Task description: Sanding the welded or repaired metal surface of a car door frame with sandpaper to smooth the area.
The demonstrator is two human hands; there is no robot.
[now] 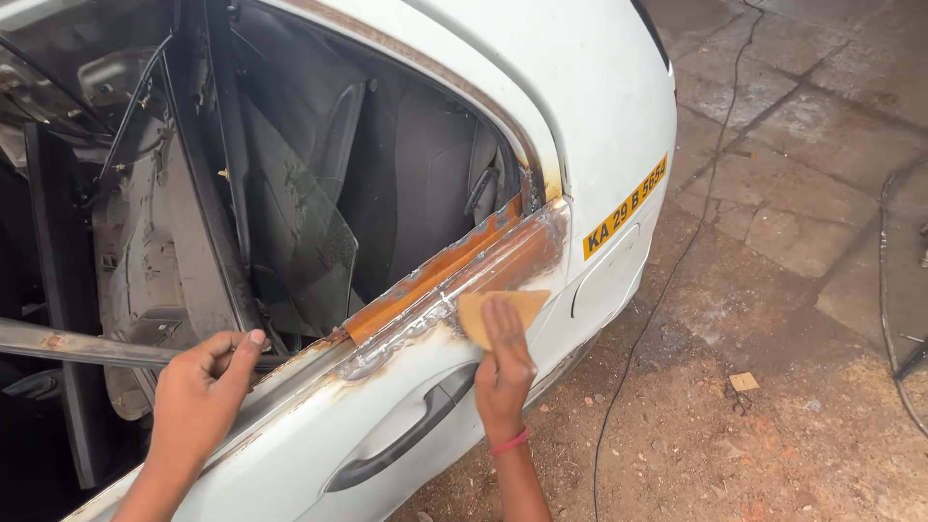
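The fingers of the right hand (503, 362) are pressed flat and close together on a tan sheet of sandpaper (501, 311), holding it against the white car door (290, 454) just under the window edge, where the paint is worn down to bare grey metal. A pink band (509, 443) circles that wrist. The left hand (203, 387) is curled over the top edge of the door further forward, thumb up and fingers hooked over the sill, gripping it. Above the sandpaper a rusty orange strip (435, 271) runs along the bottom of the window opening. Below and between the hands sits the dark door handle (401, 435). Through the open window the grey seats (416, 184) show. Behind the door, the white rear of the car carries a yellow plate (624, 206). A thin black cable (677, 261) trails over the dusty paved ground (793, 290) to the right.
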